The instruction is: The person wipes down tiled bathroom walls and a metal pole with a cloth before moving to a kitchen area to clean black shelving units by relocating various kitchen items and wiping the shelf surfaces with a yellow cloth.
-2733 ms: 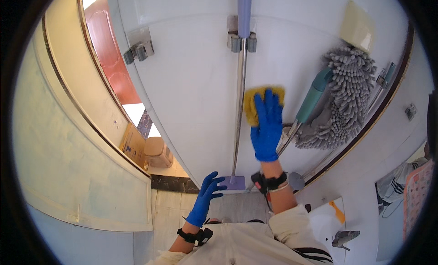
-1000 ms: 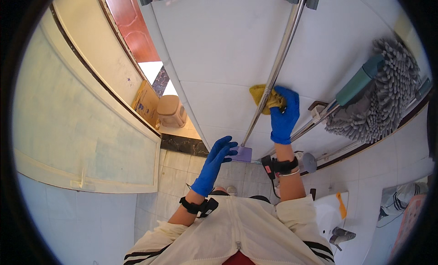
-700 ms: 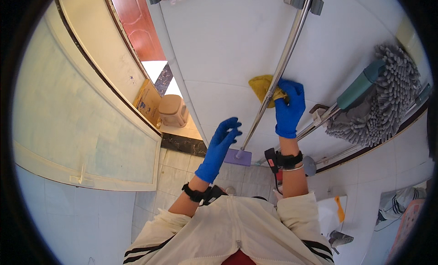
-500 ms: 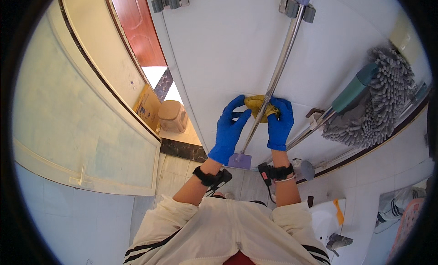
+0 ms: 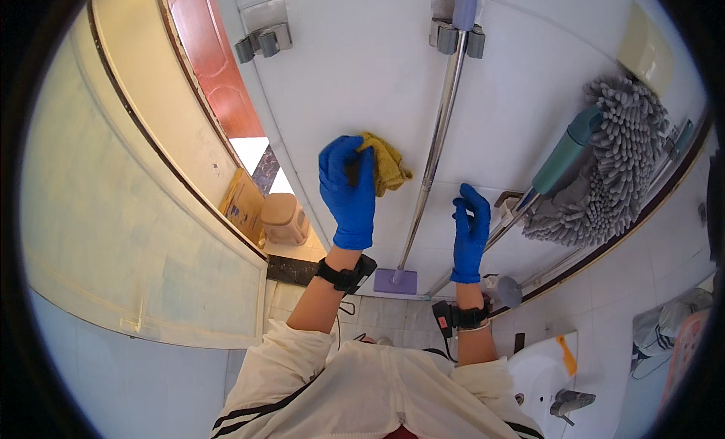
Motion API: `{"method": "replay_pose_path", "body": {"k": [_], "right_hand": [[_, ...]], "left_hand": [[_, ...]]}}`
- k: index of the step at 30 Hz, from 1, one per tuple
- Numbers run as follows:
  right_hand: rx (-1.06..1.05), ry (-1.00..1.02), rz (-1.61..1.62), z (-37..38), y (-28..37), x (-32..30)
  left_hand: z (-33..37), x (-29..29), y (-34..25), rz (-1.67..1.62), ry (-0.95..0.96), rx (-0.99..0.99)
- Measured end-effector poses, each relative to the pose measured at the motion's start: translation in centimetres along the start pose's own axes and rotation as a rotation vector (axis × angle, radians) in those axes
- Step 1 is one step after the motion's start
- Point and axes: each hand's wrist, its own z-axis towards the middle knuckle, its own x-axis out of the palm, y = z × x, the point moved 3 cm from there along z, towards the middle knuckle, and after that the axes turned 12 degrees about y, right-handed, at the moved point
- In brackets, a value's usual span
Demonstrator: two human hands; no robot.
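My left hand (image 5: 350,193), in a blue rubber glove, is closed on a crumpled yellow cleaning cloth (image 5: 389,165) in front of the white tiled wall. Right of the cloth, and apart from it, slants the metal pole (image 5: 438,137) of a tool with a flat purple head (image 5: 395,281). Its purple upper handle (image 5: 466,7) sits by a grey wall clip (image 5: 458,40). My right hand (image 5: 471,235), also gloved in blue, holds nothing. Its fingers are slightly bent and apart, right of the pole and near a hook on the wall.
A fluffy grey mop (image 5: 630,163) with a green handle section (image 5: 568,150) leans at the right. A second clip (image 5: 263,40) is mounted upper left. Below right is a white washbasin (image 5: 540,371) with a tap. Beyond the doorway stands a beige stool (image 5: 284,218).
The yellow cloth has gone from behind the pole to its left, carried by my left hand. My right hand has let go of the cloth and moved lower.
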Motion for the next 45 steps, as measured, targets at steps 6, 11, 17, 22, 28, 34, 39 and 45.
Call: {"method": "replay_pose_path", "body": {"k": [6,11,17,22,28,34,39,45], "right_hand": [[0.077,0.019,0.034,-2.2,-1.3,0.0],[0.166,0.041,0.040,-4.1,-2.8,-0.2],[0.155,0.037,0.108,-5.0,-3.9,-0.7],[0.212,0.014,0.157,-5.2,-3.7,-0.7],[0.256,0.000,0.151,-6.2,-4.5,-1.4],[0.227,0.045,0.231,-7.3,-3.5,-1.9],[0.285,0.142,0.298,-9.7,-3.4,-1.0],[0.296,0.414,0.217,-11.4,-1.2,3.1]], "left_hand": [[-10.1,1.9,7.2,0.442,0.255,0.274],[-14.5,0.9,9.4,0.552,0.454,0.015],[-2.9,0.7,1.7,0.332,0.081,0.167],[3.1,2.6,-1.9,0.331,0.060,0.452],[-6.8,3.4,4.9,0.393,0.428,0.535],[-14.2,0.5,8.8,0.533,0.631,0.330],[-15.8,-2.4,7.7,0.395,0.680,-0.306],[-16.6,-4.7,1.0,-0.034,0.847,-0.272]]}}
